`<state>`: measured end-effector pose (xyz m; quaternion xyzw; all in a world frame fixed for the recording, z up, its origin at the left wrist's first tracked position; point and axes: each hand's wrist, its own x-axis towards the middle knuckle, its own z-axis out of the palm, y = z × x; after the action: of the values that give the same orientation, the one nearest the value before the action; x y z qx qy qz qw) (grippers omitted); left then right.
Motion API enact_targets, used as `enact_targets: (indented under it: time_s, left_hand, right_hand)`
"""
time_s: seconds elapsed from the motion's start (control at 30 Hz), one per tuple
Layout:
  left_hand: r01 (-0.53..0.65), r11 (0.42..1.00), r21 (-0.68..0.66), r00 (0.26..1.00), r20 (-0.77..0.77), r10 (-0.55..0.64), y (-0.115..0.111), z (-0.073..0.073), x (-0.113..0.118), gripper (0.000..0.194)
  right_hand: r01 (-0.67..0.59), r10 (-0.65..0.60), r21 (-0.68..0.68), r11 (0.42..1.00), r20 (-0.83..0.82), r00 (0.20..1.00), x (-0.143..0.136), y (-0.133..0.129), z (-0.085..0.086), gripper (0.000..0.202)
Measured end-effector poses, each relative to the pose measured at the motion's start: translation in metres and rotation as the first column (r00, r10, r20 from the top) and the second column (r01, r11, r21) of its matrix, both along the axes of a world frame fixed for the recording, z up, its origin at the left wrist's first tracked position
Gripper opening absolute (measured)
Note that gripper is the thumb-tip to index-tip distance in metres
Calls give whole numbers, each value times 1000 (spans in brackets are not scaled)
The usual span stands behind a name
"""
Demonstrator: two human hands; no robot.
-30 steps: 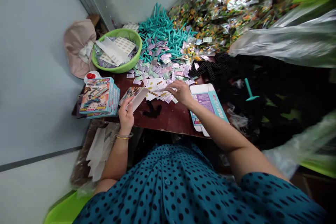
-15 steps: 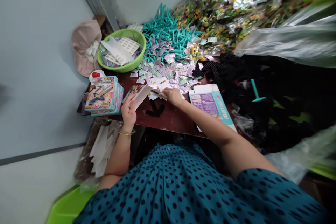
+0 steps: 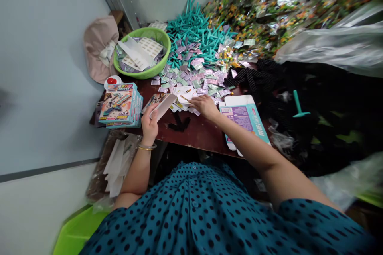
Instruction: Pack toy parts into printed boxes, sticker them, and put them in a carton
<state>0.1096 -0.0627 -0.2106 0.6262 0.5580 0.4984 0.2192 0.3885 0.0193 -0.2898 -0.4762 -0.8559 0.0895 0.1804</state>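
My left hand (image 3: 149, 125) is closed around a small carton (image 3: 165, 106), tilted, with a white panel facing me and a coloured printed side beyond. My right hand (image 3: 206, 107) reaches over a small pile of white printed sheets (image 3: 183, 92); its fingers are pressed together at the edge of a sheet, though the fingertips are partly hidden. Black strip-like pieces (image 3: 178, 123) lie on the dark red table between my hands. To the right, partly under my right forearm, is a flattened teal and purple carton (image 3: 239, 116).
Stacked printed boxes (image 3: 119, 103) stand left, near a green basket (image 3: 166, 61) of sheets and packets. Behind lie small sachets (image 3: 191, 75), teal sticks (image 3: 197, 28) and bagged orange-green pieces (image 3: 257, 20). Black pieces and a teal T-shaped piece (image 3: 298, 103) are at right.
My right hand has shifted slightly on the sheets, and a sheet with a dotted pattern shows more fully by its fingertips. My left hand keeps the carton. The whole view has shifted a little.
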Motion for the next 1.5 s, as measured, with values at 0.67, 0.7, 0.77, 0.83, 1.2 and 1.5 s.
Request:
enact_targets:
  time_s: [0.67,0.7,0.77,0.83,1.2,1.5]
  left_hand:
    - [55,998,20,998,-18,-55,1,-5,0,46]
    - [49,999,22,999,-22,-48,1,-5,2,47]
    - [3,999,40,1000,-24,-2,3,-4,4,48]
    - [-48,997,68,999,-20,50,5,-3,4,48]
    - [218,960,-176,918,-297,-262,-20,-62,25,67]
    - [787,454,-417,441,896,59,-36,-36,97,58]
  right_hand:
    - [-110,142,266,958,-104,984,-76,-35,65,33]
    - [-107,138,261,959,-103,985,-79,-35,71,33]
    - [-132,166,247,960,-122,979,-84,-33,78,37]
    - [-124,162,219,968,-165,973,-87,-35,73,42]
    - [-148,116,-110,983,-256,960,9,-145,-23,38]
    - [-268,208,-80,960,-439,874,24,-150,38,36]
